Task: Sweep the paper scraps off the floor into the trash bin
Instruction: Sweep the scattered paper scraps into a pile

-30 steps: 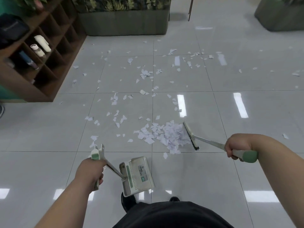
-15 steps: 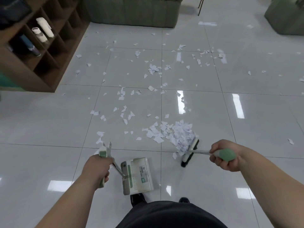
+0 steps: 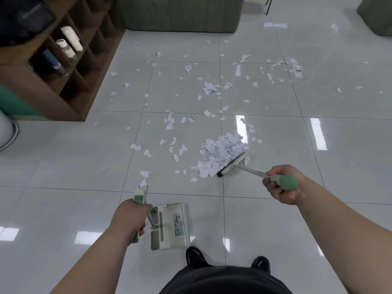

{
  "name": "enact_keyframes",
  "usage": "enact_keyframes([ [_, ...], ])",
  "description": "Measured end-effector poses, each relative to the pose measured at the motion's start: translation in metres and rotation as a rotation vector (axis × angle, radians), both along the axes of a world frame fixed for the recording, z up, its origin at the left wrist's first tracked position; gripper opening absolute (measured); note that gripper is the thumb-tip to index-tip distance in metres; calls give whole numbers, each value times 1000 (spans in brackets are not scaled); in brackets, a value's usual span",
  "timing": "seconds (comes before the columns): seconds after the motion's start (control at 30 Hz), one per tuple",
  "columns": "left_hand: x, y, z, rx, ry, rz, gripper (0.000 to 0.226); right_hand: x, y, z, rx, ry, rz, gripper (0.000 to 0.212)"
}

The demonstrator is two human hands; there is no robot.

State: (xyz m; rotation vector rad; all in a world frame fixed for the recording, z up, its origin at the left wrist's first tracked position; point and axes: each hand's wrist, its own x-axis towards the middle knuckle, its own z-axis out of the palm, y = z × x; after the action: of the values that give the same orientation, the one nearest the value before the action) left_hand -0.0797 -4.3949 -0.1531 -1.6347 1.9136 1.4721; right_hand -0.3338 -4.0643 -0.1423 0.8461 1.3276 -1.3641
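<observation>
On the tiled floor [image 3: 63, 166] ahead of us, paper scraps [image 3: 220, 155] lie heaped against the bristles of the broom [image 3: 233, 163]; loose pieces are scattered beyond. Our right hand [image 3: 280, 185] grips the broom's green handle. Our left hand [image 3: 131, 219] grips the dustpan [image 3: 169, 227] handle, pan near our shoes [image 3: 196, 256].

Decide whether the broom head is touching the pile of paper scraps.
Touching. Head view: the broom head sits against the pile of paper scraps, with no gap between.
</observation>
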Motion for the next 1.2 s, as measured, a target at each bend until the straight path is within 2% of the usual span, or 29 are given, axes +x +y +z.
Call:
enact_keyframes([
  [0.1, 1, -6, -2, 8, 6, -4, 10, 4, 16, 4, 72, 66, 27, 27],
  [0.47, 11, -6, -9, -20, 9, 46, 12, 11, 34, 8, 450, 203, 427, 7],
  [0.5, 14, -6, -9, -21, 2, 55, 12, 11, 31, 5, 464, 235, 479, 11],
  [0.6, 26, -5, -11, 0, -24, 97, 13, 5, 15, -4, 467, 306, 586, 28],
  [0.7, 39, -5, -10, 30, -13, 151, 16, -5, 0, -14, 438, 243, 546, 23],
  [0.87, 58, -13, -8, 56, -19, 243, 15, -6, -34, -20, 360, 260, 598, 18],
  [1.03, 81, -21, -7, 51, 6, 289, 15, 4, -67, -13, 313, 253, 491, 9],
  [1.2, 105, -28, -13, 40, 22, 358, 17, 28, -93, 0, 283, 239, 465, 17],
])
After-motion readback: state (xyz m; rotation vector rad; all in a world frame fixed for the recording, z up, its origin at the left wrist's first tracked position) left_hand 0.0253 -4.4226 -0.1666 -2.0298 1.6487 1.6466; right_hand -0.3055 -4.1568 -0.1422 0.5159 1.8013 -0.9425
